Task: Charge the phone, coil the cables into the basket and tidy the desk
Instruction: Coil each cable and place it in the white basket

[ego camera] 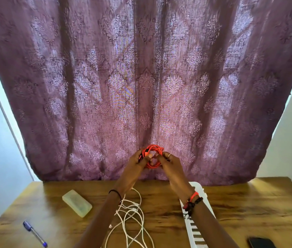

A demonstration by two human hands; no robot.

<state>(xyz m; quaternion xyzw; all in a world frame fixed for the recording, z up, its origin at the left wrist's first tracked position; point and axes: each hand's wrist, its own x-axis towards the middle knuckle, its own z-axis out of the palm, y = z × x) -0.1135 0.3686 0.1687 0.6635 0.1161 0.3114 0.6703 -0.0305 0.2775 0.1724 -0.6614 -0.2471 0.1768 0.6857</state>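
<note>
Two hands are up in front of me, raised off the desk (249, 208) and held against the purple curtain (141, 77), and between them sits the red cable (153, 156) wound into a small round coil. My left hand (138, 162) has its fingers closed on the left side of that coil, where a darker plug end shows just under the thumb. My right hand (170, 162) pinches the right side of the same coil, fingers curled in, with a ring on one of them. A thin dark band circles the left wrist, and red and black bracelets sit on the right one. Below my forearms a white cable (132, 217) lies loose in tangled loops on the wood. The white basket (195, 231) stands on the desk just right of that tangle, largely hidden under my right arm, so I cannot see what is inside it. The phone (261, 243) rests dark at the bottom right, well apart from both cables. On the left side lie a pale plastic case (77, 203) and, nearer the corner, a blue pen (34, 233).
</note>
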